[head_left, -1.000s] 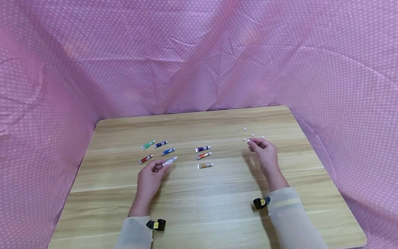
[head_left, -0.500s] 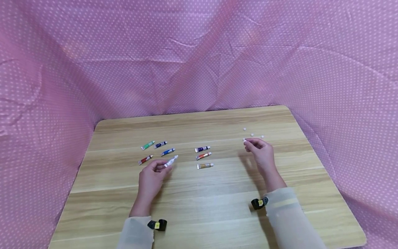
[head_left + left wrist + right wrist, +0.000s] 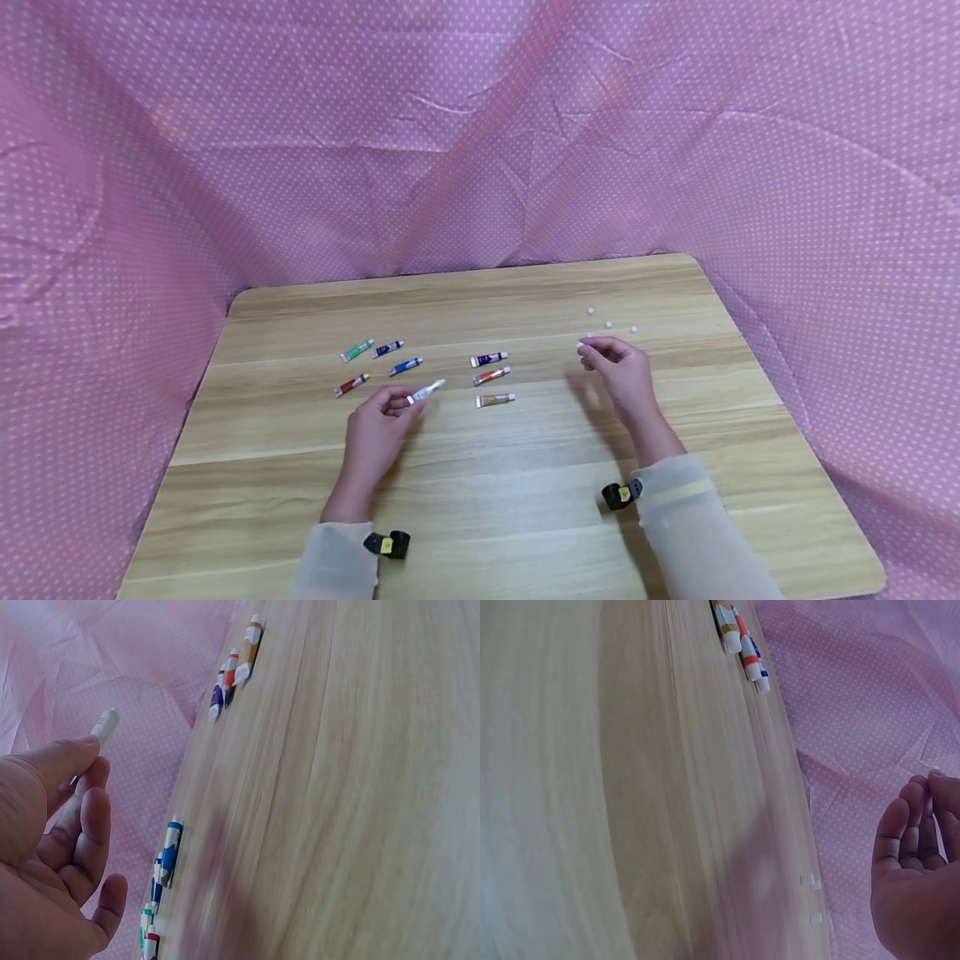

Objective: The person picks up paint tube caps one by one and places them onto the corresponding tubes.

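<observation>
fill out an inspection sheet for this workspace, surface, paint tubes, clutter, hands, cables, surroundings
surface: light wood-grain table, rounded corners
tubes, left group: green tube, dark blue tube, blue tube, red tube, all lying flat
tubes, middle group: purple tube, orange tube, ochre tube, lying one nearer than the next
small parts: at least three white pieces beyond the right hand
clutter: nothing seen
left hand: pinches a white tube
right hand: pinches a small white bit, details too small to tell
cables: nothing seen
surroundings: pink dotted cloth behind and at both sides; a black device at each cuff
</observation>
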The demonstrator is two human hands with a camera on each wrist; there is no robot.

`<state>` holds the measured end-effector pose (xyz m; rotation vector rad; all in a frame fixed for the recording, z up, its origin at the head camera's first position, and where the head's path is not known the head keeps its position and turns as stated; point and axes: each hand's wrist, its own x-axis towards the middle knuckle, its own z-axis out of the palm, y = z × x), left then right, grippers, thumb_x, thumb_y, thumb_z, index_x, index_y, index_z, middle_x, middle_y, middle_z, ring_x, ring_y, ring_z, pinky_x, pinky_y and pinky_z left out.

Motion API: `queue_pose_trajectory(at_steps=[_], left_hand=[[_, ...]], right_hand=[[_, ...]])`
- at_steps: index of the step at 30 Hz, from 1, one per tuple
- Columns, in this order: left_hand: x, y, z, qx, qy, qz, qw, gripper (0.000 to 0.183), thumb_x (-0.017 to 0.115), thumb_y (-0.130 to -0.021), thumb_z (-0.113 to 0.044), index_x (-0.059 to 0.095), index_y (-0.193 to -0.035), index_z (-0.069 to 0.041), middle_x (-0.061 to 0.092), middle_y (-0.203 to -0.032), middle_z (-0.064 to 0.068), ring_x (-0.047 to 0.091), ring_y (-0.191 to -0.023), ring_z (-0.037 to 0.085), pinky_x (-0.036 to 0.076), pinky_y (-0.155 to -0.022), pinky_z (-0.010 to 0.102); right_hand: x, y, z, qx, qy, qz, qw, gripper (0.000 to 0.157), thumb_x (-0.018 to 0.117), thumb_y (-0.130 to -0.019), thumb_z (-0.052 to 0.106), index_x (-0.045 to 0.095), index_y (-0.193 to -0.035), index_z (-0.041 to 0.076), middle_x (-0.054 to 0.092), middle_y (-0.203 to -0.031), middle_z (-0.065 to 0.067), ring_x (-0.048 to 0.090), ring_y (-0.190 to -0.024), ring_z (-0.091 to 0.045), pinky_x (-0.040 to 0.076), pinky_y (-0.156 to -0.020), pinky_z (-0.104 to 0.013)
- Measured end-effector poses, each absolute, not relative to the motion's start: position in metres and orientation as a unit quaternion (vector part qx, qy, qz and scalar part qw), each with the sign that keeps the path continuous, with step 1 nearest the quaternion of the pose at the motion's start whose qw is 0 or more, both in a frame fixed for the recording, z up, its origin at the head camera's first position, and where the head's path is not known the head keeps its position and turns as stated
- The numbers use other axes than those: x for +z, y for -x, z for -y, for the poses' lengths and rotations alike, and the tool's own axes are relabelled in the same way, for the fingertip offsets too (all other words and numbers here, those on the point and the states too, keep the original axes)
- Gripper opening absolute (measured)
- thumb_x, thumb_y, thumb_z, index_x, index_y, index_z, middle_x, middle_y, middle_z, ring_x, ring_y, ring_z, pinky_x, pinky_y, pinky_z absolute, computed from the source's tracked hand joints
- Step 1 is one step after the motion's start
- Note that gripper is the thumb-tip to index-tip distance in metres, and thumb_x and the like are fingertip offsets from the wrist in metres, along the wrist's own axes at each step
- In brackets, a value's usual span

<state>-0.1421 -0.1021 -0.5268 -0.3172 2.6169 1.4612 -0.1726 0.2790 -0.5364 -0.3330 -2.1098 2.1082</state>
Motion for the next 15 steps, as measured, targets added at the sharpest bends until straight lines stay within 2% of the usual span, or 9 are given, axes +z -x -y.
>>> queue_pose_trajectory(at_steps=[4,9,15], left_hand=[[-0.526,0.143,0.099,0.487,0.101,-0.865,0.063,0.027,0.08,-0.101,-0.028,0.076,-0.127,-0.022,0.077,-0.115,0.003,0.069,-0.103,0.02,0.056,-0.081,0.021],[-0.523,0.145,0.097,0.486,0.096,-0.866,0.069,0.027,0.079,-0.102,-0.029,0.075,-0.128,-0.023,0.076,-0.115,0.003,0.068,-0.104,0.02,0.057,-0.083,0.024],[-0.522,0.146,0.096,0.482,0.086,-0.869,0.069,0.025,0.078,-0.103,-0.028,0.075,-0.127,-0.021,0.076,-0.115,0.004,0.068,-0.104,0.021,0.058,-0.086,0.027]], right_hand=[[-0.533,0.171,-0.276,0.691,0.108,0.713,0.061,0.029,0.082,-0.098,0.011,0.076,-0.121,-0.005,0.079,-0.093,0.009,0.07,-0.08,-0.003,0.061,-0.08,-0.018],[-0.532,0.17,-0.272,0.681,0.103,0.723,0.06,0.028,0.081,-0.098,0.012,0.076,-0.12,-0.005,0.075,-0.085,0.015,0.069,-0.079,-0.002,0.059,-0.079,-0.018],[-0.535,0.17,-0.268,0.67,0.106,0.733,0.049,0.027,0.081,-0.099,0.012,0.076,-0.119,-0.005,0.073,-0.082,0.015,0.069,-0.079,-0.003,0.059,-0.078,-0.018]])
